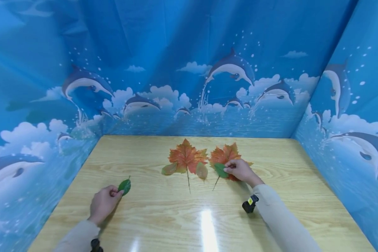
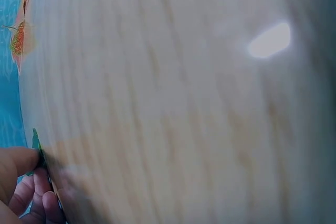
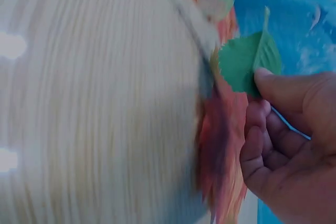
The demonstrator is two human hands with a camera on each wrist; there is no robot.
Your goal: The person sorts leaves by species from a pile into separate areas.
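Note:
My right hand point(image 1: 240, 170) pinches a green leaf point(image 1: 221, 170) between thumb and fingers, over the right-hand orange maple leaf point(image 1: 225, 152). In the right wrist view the same green leaf point(image 3: 242, 61) shows its toothed edge and short stem, with the thumb on its lower part. At the left of the table, my left hand point(image 1: 104, 203) pinches another green leaf point(image 1: 125, 186), close over the wood. The left maple leaf point(image 1: 186, 154) lies flat with its stem toward me. Two brownish-green leaves flank its stem, one at left point(image 1: 169, 169) and one at right point(image 1: 202, 170).
The wooden table point(image 1: 163, 217) has bright light reflections near its front. Blue curtains point(image 1: 182, 42) printed with dolphins and clouds stand along its back and both sides. A black wrist camera point(image 1: 250, 204) sits at the right sleeve.

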